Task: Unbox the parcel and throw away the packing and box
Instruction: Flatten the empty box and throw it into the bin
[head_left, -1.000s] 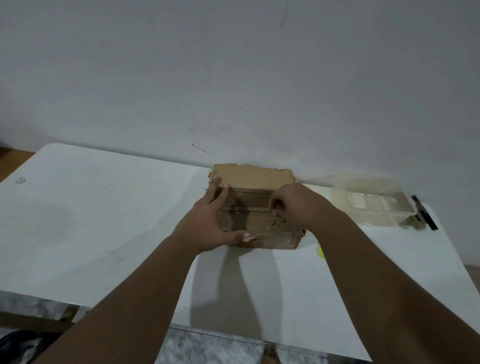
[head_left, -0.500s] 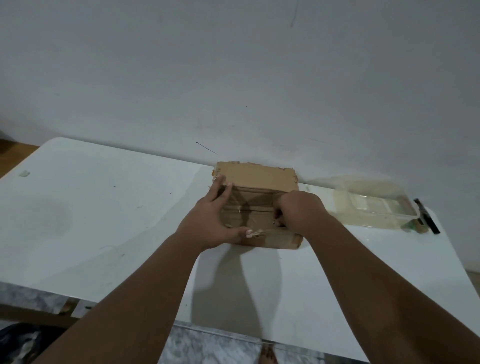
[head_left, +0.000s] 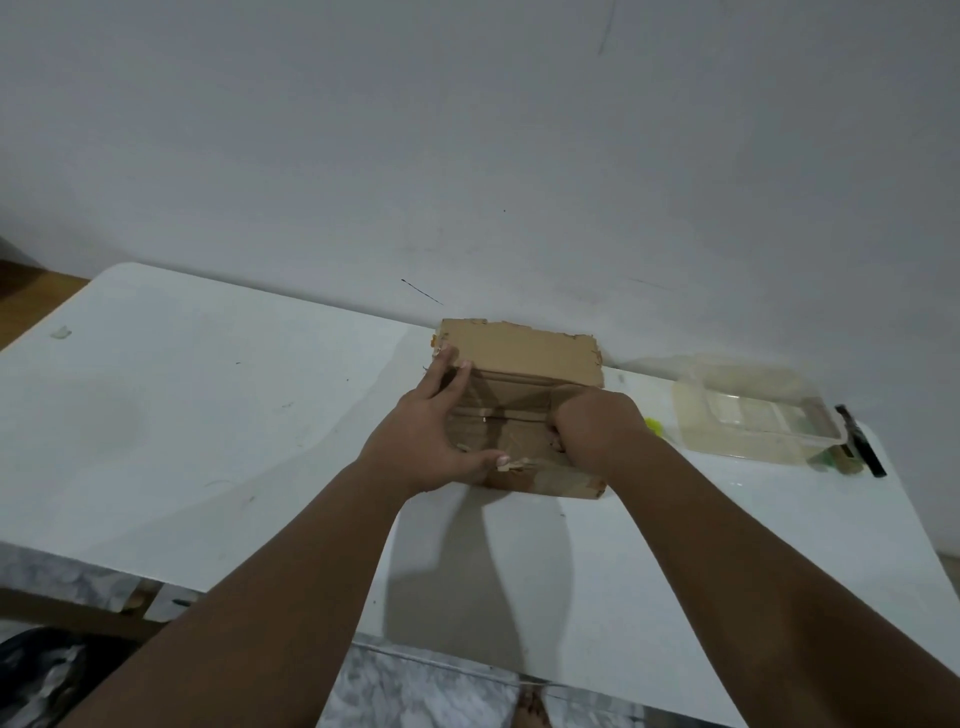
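1. A cardboard box (head_left: 519, 410) is sitting on a white table (head_left: 208, 441), close to the far edge where the table is meeting a pale wall (head_left: 467, 130).
2. The box's far flap (head_left: 519, 351) is standing up against the wall, its top edge ragged.
3. The left hand (head_left: 431, 441) is bracing the box's left side, fingers spread along the far corner and the thumb lying across the near top edge, beside a torn strip of tape (head_left: 514, 463).
4. The right hand (head_left: 592, 431) is resting on the box's right part, fingers curled under in a closed fist; what they are gripping is hidden, so I cannot tell.
5. A clear plastic container (head_left: 753, 415) is lying to the right of the box, apart from it.
6. A small yellow-green object (head_left: 654, 427) is showing between the right wrist and the container.
7. A dark, thin tool (head_left: 862, 441) is lying just beyond the container's right end.
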